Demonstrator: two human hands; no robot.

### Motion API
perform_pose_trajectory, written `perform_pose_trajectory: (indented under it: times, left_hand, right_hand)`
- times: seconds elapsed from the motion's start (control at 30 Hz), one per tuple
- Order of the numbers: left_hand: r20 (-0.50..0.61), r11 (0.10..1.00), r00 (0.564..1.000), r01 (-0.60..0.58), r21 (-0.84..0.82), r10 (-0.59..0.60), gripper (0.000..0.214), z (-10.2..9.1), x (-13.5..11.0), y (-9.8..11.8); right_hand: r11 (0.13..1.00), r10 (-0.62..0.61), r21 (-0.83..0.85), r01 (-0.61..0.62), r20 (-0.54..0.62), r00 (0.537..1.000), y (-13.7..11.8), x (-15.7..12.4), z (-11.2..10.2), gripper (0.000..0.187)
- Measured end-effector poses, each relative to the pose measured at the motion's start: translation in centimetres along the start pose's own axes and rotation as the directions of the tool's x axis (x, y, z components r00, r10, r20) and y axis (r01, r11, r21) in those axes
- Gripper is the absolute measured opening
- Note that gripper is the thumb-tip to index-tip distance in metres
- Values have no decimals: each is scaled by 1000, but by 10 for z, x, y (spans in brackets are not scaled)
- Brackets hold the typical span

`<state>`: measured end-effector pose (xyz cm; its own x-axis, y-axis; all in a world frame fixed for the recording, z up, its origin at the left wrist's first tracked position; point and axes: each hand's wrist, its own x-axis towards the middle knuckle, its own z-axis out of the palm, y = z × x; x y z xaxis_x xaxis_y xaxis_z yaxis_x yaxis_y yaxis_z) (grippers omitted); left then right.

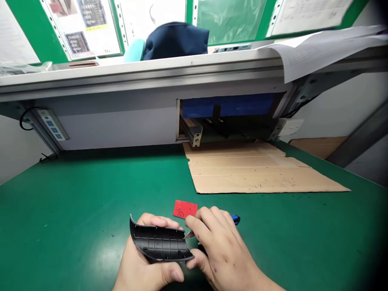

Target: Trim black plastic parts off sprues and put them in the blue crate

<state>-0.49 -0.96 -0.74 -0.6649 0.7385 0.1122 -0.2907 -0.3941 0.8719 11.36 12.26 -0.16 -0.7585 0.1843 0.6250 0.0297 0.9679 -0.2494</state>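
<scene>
Red card (185, 209) lies just beyond, left hand (142, 252) gripping a black plastic cover (159, 244), right hand (222, 250) a blue-handled knife (235, 219).

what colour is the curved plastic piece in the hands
The curved plastic piece is black, with moulded ribs; best seen in the head view.

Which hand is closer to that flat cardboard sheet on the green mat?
The right hand is nearer, just below the cardboard sheet's front edge. The left hand, holding a black plastic part, sits farther off, below and left of the sheet.
</scene>
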Motion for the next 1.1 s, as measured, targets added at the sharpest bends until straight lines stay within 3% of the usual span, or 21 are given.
perform_pose_trajectory:
  times: [0.27,0.67,0.87,0.97,1.1]
  left_hand:
    - [31,1000,999,-19,10,18,56,3,-4,2]
    - [111,1000,994,-8,1,7,43,1,-6,3]
    - [139,999,990,30,-36,-24,48,1,-5,5]
    - [145,993,987,77,-94,-63,53,2,-4,6]
    - [155,983,986,81,-166,-55,51,2,-4,6]
  right_hand:
    - [1000,27,-4,-27,58,998,-2,3,-1,70]
    - [996,-37,-82,47,118,992,2,1,-2,58]
    - [983,-66,178,34,175,982,6,1,-7,67]
    - [948,11,314,-43,103,995,2,3,-9,67]
    - [928,104,353,-123,74,992,-7,2,-6,68]
